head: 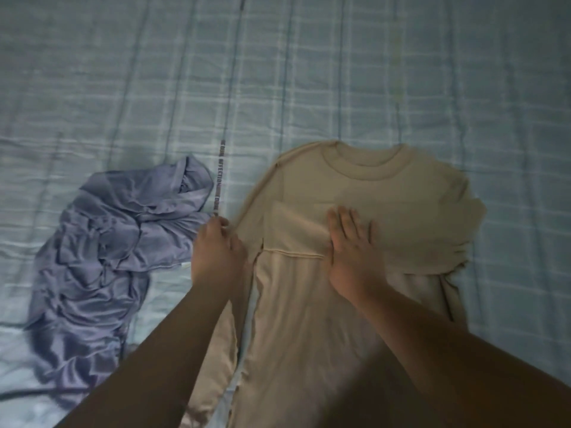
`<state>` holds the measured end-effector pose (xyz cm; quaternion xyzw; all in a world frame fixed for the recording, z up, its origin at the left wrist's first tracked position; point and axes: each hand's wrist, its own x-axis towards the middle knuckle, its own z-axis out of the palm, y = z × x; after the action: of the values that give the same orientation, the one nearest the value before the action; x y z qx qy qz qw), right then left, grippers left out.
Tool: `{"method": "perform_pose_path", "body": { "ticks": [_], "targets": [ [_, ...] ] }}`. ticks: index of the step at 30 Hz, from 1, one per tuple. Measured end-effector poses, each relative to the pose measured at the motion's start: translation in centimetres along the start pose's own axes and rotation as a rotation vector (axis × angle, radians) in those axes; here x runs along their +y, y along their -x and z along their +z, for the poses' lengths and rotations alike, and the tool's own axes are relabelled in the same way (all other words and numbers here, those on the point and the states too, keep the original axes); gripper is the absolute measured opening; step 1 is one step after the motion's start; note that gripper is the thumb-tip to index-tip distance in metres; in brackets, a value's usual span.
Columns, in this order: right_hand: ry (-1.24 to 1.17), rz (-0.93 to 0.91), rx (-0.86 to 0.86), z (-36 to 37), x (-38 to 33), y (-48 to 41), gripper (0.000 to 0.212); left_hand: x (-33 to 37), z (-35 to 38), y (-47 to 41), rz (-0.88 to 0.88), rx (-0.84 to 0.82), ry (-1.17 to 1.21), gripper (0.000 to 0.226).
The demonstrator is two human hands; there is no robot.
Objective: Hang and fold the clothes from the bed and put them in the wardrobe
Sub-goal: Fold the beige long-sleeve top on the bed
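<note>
The flat right hand point(352, 251) is pressing the beige crew-neck shirt point(386, 193); the left hand point(216, 251) is gripping its side edge (fingertips hidden).

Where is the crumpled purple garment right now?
In the head view, the purple garment lies crumpled on the bedsheet, left of the beige shirt and the left hand.

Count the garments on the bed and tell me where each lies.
2. The beige T-shirt lies spread out at centre-right; the bluish garment lies crumpled to its left. That heap may hide more.
</note>
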<state>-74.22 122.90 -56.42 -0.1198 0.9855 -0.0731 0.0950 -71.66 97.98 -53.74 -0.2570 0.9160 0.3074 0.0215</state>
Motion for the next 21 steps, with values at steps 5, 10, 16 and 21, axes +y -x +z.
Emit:
{"method": "perform_pose_path", "body": {
  "ticks": [5,10,16,21],
  "targets": [
    [-0.098,-0.249,-0.022,0.0,-7.4,3.3,0.061,-7.3,-3.0,4.6,-0.028,-0.137,-0.039,0.029],
    [-0.195,-0.5,-0.041,1.2,-13.1,5.8,0.053,-12.2,-4.8,9.4,-0.076,-0.185,-0.017,0.035],
    [-0.241,-0.846,-0.117,2.4,-17.1,7.7,0.039,-17.1,-6.9,14.5,-0.306,-0.47,-0.182,0.038],
    [-0.113,-0.882,-0.169,2.3,-19.4,7.5,0.021,-19.2,-9.3,15.9,-0.275,-0.526,-0.102,0.045]
  ]
}}
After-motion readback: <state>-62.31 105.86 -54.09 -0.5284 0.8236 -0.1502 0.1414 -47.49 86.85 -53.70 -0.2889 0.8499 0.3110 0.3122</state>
